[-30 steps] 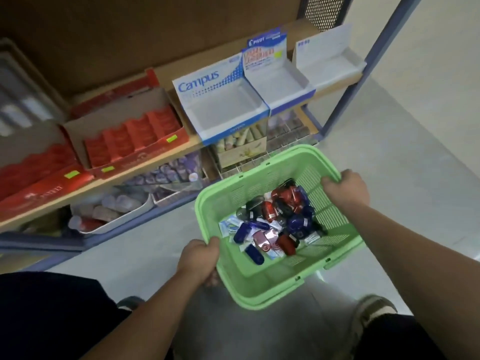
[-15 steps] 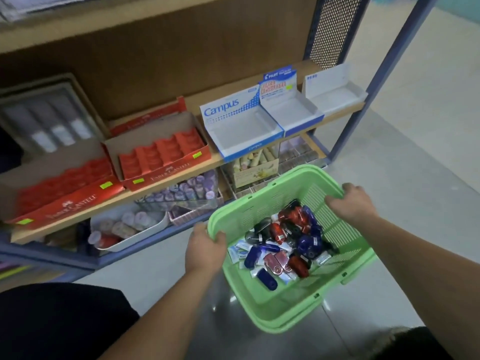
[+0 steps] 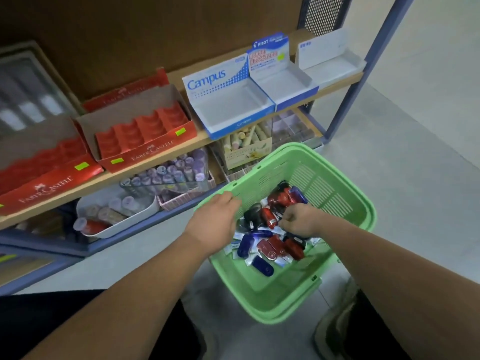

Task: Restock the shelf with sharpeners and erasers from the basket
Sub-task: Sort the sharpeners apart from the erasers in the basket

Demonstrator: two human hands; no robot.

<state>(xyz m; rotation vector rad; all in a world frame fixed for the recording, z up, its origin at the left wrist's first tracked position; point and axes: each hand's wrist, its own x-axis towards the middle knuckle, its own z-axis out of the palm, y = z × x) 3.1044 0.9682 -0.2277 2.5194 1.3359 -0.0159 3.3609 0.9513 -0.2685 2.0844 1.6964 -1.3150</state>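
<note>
The left grip (image 3: 215,222) lies over the near-left rim of the green basket (image 3: 337,193), fingers curled over the edge and holding it. Just right of it, inside the walls, the right grip (image 3: 298,220) reaches down into the pile with its fingers curled. I cannot tell whether they hold a piece. Red, blue and black sharpeners (image 3: 270,216) lie heaped around and under that grip. The wrapped white erasers (image 3: 235,246) lie mixed among them, showing mostly on the side nearer the person, between the two forearms. The slotted far wall of the basket rises beyond the right grip, and open basket bottom shows nearer the person than the pile. Beyond the left grip runs the front edge of the wooden shelf (image 3: 161,167). On it, above and ahead of both grips, stands the open-topped Campus box (image 3: 228,107). The Pilot box (image 3: 283,76) touches its right side. The basket's far corner sits close under this edge, in front of the lower shelf's bins. A blue post (image 3: 362,74) bounds the shelf to the right of the boxes. Right of the right grip, past the rim, lies bare floor (image 3: 402,165).
</note>
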